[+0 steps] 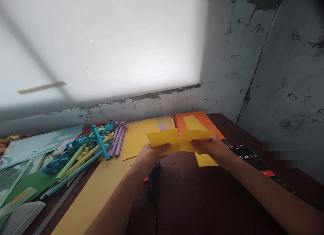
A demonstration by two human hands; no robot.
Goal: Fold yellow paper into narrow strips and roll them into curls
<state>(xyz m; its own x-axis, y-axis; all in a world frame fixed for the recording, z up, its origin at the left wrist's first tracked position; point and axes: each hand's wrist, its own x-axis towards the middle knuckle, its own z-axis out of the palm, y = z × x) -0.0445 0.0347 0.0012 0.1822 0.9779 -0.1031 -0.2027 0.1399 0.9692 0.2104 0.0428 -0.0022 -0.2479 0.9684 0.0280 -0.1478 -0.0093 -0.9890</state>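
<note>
A yellow paper (174, 139) is held up over the dark table, with a split or notch at its top middle. My left hand (149, 154) grips its left part, thumb on the near face. On the right part, my right hand (212, 148) is closed with the fingers across the near face. Just below and right of it lies another yellow paper piece (205, 160). A dark blue tool with a cord (152, 181) rests on the table below my left hand.
Rolled paper tubes (118, 140) and blue paper chains (73, 145) are heaped at the left. Yellow sheets (138, 135) and an orange sheet (212, 124) lie behind my hands. A phone (253, 160) showing a timer is at the right, near my right forearm.
</note>
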